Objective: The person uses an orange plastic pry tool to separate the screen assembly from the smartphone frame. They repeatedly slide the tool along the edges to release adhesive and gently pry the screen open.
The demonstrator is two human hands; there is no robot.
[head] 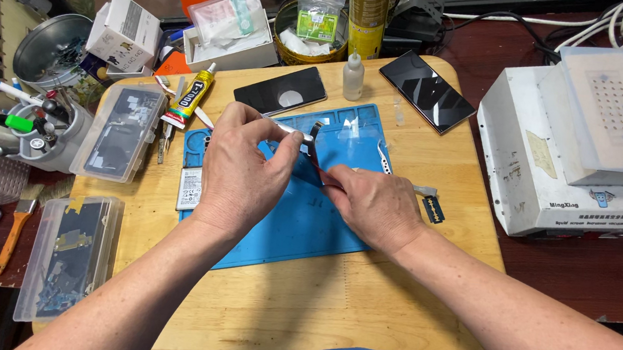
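While both hands sit over the blue work mat [298,228], the thing getting worked on is a thin dark strip-like part [315,148], pretty small, standing nearly upright between the two hands with a slight tilt. It looks blackish with a reddish edge lower down, but it's too small to say exactly what it is.

Left hand [239,167] is curled up, thumb and fingers pinched on a slim silvery tool [289,129], looks like tweezers, whose tip reaches right to the top of that dark part. Right hand [370,204] lies low on the mat, knuckles up, fingers closed around the lower end of the dark part, so it's gripped from below on the right and met at the top from the left. The part sits over the upper middle of the mat, basically in the gap between the hands.

Around it: a razor blade [433,209] just beside the right hand on the wooden table [297,312], a second pair of tweezers [383,158] lying on the mat near it, and a small flat battery [190,188] at the mat's left edge near the left wrist. Further back there are two dark phones [280,91] [428,91], a little dropper bottle [353,75] between them, and a yellow glue tube [190,95].
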